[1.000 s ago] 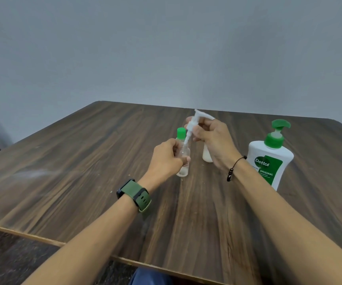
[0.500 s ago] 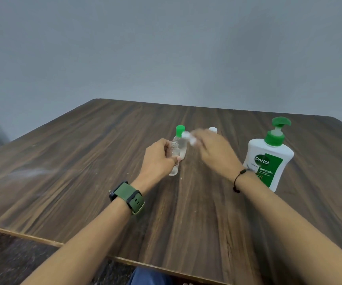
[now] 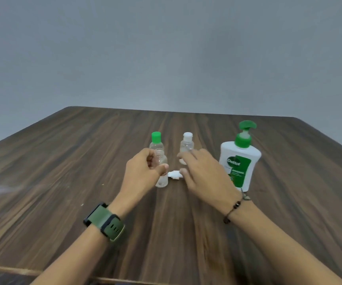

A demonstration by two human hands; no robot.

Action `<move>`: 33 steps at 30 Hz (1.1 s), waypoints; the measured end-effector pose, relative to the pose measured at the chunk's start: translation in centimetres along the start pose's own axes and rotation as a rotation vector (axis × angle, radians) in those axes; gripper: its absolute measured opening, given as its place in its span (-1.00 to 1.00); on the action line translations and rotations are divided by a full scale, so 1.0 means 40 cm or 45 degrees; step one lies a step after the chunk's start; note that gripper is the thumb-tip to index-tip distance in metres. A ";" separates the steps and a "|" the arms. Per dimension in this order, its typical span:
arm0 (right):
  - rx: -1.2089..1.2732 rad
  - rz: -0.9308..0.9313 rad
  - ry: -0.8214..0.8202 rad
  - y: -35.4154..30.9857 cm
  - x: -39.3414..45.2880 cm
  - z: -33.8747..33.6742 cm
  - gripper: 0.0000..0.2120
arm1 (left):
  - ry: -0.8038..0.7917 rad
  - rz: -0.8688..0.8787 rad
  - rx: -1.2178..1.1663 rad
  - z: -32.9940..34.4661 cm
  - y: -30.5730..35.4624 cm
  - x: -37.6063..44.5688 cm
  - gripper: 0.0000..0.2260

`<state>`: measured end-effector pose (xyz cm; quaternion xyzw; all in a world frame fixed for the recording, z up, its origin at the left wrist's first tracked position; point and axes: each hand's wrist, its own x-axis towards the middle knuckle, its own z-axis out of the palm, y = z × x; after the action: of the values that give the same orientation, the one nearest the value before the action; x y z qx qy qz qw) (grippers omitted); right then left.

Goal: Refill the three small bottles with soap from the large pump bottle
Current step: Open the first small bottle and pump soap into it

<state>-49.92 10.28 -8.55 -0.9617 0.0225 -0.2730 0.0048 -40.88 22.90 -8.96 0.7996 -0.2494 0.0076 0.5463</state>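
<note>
left hand [image 3: 143, 173] grips open bottle [image 3: 162, 169] | right hand [image 3: 203, 173] spread, blurred

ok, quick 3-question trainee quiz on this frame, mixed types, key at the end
1. True or false: the left hand holds an uncapped clear small bottle standing on the table.
2. Which cap colour is on the small bottle behind the held one? A red, B green, C blue.
3. Fill in: the removed white spray top lies on the table between the held bottle and the ____ hand.

Key: 1 true. 2 B. 3 right; its fingers are spread over the spray top, gripping nothing. The large pump bottle stands untouched beyond it, beside the white-capped small bottle.
</note>
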 end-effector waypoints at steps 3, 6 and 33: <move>0.165 -0.020 0.438 0.020 -0.031 -0.114 -0.80 | -0.019 0.097 -0.036 0.016 0.034 -0.009 -0.81; 0.244 0.159 0.765 0.080 -0.041 -0.201 -0.88 | -0.050 0.191 -0.100 0.043 0.077 -0.024 -0.78; 1.649 0.710 0.358 0.219 0.019 -0.106 -0.61 | -0.186 0.458 -0.163 0.149 0.142 -0.017 -0.79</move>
<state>-51.84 1.49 -4.72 -0.6800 0.1011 -0.3416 0.6408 -45.33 16.35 -6.62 0.7044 -0.4270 0.0313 0.5662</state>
